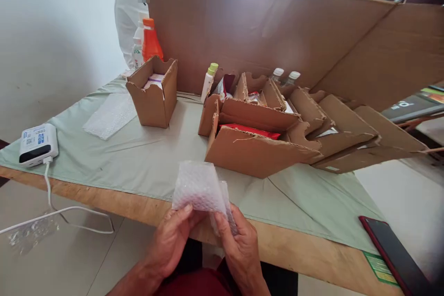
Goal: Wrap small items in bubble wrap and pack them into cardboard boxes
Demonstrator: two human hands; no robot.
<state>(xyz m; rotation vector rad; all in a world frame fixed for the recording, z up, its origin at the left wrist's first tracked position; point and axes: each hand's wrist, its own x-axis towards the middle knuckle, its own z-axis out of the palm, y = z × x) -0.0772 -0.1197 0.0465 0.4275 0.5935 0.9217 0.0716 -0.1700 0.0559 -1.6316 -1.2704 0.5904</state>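
Left hand [171,238] raised low in view, thumb up and forward, fingers curled in a pinch. Right hand [239,245] just beside it, back to the camera, fingers bent and gripping. Forearms angled inward from below.

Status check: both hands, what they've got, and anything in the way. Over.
Left hand and right hand both gripping a bubble wrap piece at table edge. Open cardboard boxes just beyond. Nothing between hands and boxes.
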